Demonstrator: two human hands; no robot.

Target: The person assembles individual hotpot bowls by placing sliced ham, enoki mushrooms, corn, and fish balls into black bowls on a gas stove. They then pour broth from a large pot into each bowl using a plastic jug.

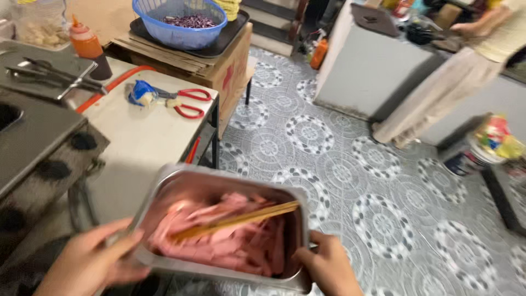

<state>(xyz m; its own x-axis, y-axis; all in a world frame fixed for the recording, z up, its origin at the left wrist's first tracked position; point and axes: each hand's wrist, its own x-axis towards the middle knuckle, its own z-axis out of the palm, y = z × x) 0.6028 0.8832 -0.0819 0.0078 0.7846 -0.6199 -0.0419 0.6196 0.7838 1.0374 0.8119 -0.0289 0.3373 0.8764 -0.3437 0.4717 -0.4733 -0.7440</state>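
Holding a rectangular steel pan (pixel 219 181) with both hands, the person has it right up close at the bottom of the head view, out over the patterned tile floor (pixel 350 181) and just beside the white table (pixel 137 131). The pan's packed with strips of pink sliced meat (pixel 230 241), and a pair of wooden chopsticks (pixel 235 219) lies slanted across the top of the pile. The left hand (pixel 90 263) grips the pan's near-left rim, fingers curled tight over the edge, thumb on top. The right hand (pixel 329 266) is clamped on the near-right corner, fingers folded around the rim. It's all a bit motion-blurred, so finer detail is hard to make out.

Moving out from there: on the white table sit red-handled scissors (pixel 189 101) next to a blue wad of something (pixel 141 92), can't tell what it is. Further left is a steel counter (pixel 33 131) with metal tongs (pixel 55 74) on a tray, and an orange squeeze bottle (pixel 85 43) behind them. At the top, a blue plastic basket (pixel 178 27) with dark purple shredded stuff (pixel 189 22) rests on a black tray atop a cardboard box (pixel 219 66). Off to the right another person (pixel 438 93) in a light-coloured outfit stands by a grey counter (pixel 372 66).
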